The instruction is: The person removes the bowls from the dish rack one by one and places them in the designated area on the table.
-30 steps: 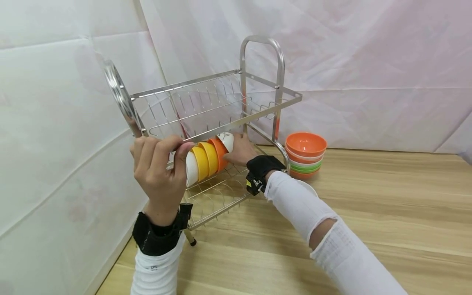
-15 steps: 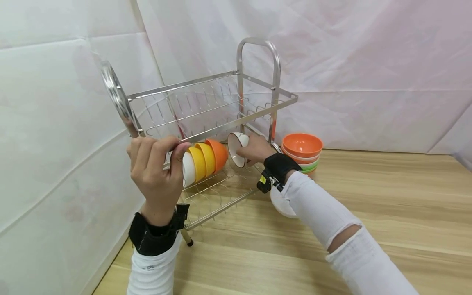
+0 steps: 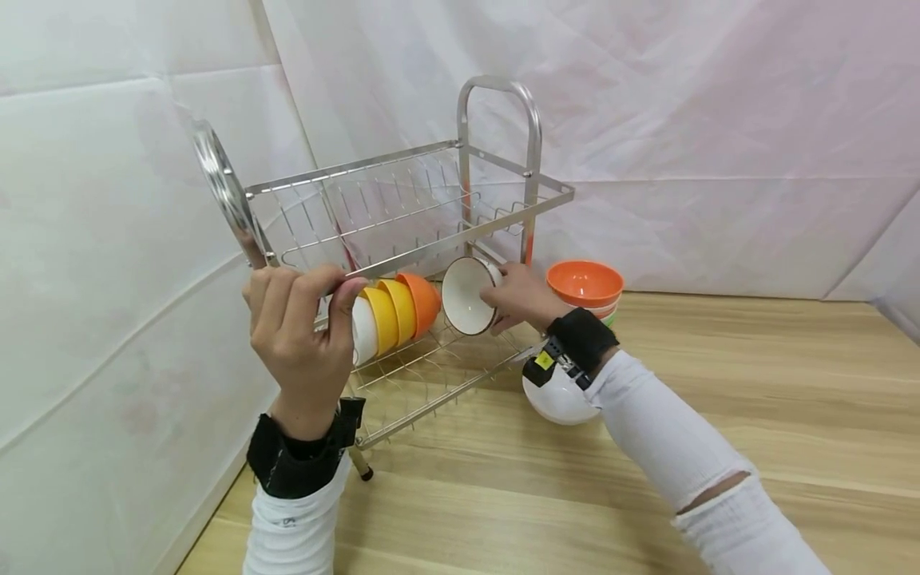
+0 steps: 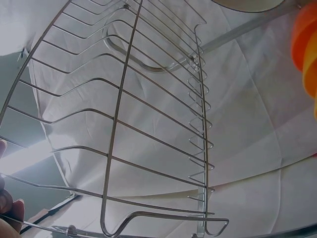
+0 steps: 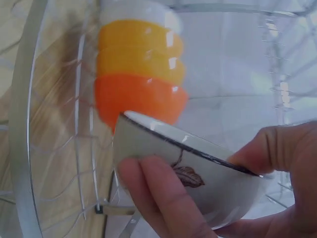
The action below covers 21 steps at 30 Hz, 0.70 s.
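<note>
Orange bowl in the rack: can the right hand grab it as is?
Probably not: the right hand grips a leaf-print bowl, which sits between it and the orange bowl. Otherwise the way looks clear.

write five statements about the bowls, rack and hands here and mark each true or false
1. The right hand holds a dark-rimmed bowl. True.
2. The left hand holds a yellow bowl. False: the left hand grips the rack by its upper front rail.
3. Two yellow bowls sit between a plain white bowl and an orange bowl. True.
4. The stack beside the rack has a green bowl on top. False: its top bowl is orange.
5. A leaf pattern shows on the dark-rimmed bowl's outside. True.
</note>
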Available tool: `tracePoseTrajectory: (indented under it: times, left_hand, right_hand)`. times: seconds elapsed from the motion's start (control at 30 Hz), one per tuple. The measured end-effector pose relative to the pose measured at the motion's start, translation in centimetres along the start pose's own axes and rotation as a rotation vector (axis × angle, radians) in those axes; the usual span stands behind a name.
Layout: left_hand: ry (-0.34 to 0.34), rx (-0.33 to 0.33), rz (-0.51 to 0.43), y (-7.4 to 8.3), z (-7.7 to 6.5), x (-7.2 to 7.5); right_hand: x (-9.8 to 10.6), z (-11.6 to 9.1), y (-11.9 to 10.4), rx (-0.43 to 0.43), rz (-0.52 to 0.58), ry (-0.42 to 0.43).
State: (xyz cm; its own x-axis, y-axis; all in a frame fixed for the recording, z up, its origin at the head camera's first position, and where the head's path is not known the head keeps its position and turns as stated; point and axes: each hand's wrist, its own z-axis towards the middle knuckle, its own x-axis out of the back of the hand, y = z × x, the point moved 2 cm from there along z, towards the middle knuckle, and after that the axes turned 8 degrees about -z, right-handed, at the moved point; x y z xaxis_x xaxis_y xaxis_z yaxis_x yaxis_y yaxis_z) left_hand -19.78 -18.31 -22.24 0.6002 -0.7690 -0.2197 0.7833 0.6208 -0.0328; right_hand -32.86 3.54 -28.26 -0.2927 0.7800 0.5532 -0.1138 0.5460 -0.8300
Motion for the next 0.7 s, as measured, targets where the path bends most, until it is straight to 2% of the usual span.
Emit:
tracePoseTrajectory:
  times: [0.1,0.27,0.43,0.7]
  left_hand:
    - [0.001,0.006,-0.002,0.0,-0.1,0.0]
    - [0.019,0.012,0.000,0.0,0.1,-0.1]
    - [0.015,0.011,0.001,0.0,0.0,-0.1]
    - [0.013,0.017,0.007,0.0,-0.2,0.0]
  right_hand:
    - [0.7,-0.7,0.5,-0.036,0.109,-0.035]
    - [1.9,-1.9,1.3,-0.037,0.148,-0.096]
    - [2.9,-2.9,3.0,-0.075,0.203,-0.144]
    - [4.1,-4.7,5.2,-0.118,0.250,-0.181]
